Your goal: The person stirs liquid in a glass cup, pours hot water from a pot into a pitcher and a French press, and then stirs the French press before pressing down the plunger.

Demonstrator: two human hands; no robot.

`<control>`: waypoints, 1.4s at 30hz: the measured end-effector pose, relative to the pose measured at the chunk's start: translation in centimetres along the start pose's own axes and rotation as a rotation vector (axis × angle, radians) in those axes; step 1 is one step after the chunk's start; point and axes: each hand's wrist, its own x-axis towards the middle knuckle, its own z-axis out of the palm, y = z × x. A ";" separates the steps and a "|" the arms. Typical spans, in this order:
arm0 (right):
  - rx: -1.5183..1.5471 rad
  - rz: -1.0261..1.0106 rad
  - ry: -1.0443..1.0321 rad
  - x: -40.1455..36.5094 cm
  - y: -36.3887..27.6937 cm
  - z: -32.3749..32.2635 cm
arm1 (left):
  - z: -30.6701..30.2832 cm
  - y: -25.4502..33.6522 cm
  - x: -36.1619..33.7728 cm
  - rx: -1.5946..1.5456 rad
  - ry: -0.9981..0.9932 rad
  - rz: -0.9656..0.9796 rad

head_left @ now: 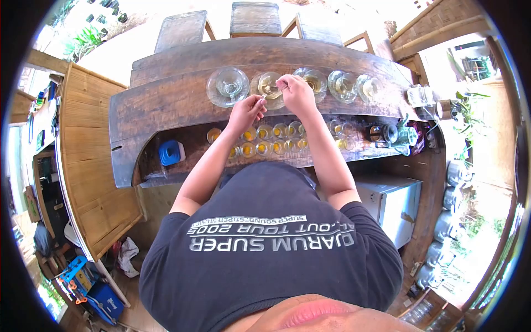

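Note:
Several clear glass cups on glass saucers stand in a row on the dark wooden counter (166, 83). The leftmost cup (228, 87) looks empty; the second cup (269, 87) holds a pale brownish liquid. At that cup's near left edge, my left hand (248, 113) is closed in a pinch on a small pale thing I cannot make out. My right hand (297, 94) is over its right side, fingers pinched together; anything between them is too small to tell. Small glasses with orange-yellow contents (249, 149) stand in rows on the lower shelf below my forearms.
A blue-lidded container (171, 152) sits at the shelf's left. Glass jars (421, 96) stand at the counter's right end, with a greenish glass vessel (406, 136) below. Wooden chairs (255, 19) are beyond the counter. A white cabinet (390, 202) is under its right part.

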 end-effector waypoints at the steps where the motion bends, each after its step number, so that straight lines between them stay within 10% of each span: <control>1: 0.002 0.005 0.009 0.0 0.2 0.1 | 0.1 -0.2 0.1 -0.012 0.005 0.008; 16: 0.129 -0.127 0.251 -3.6 1.0 -2.7 | 3.0 0.9 -0.1 0.009 0.157 -0.017; 27: 0.887 0.304 0.217 -6.7 2.1 -2.5 | 4.3 1.1 -0.1 0.037 0.189 -0.003; 37: 0.854 0.378 0.084 -9.1 2.2 -4.3 | 6.1 0.8 0.5 0.070 0.293 0.060; 42: 1.106 0.355 0.386 -13.8 5.9 -6.3 | 6.4 1.4 0.1 0.117 0.318 0.020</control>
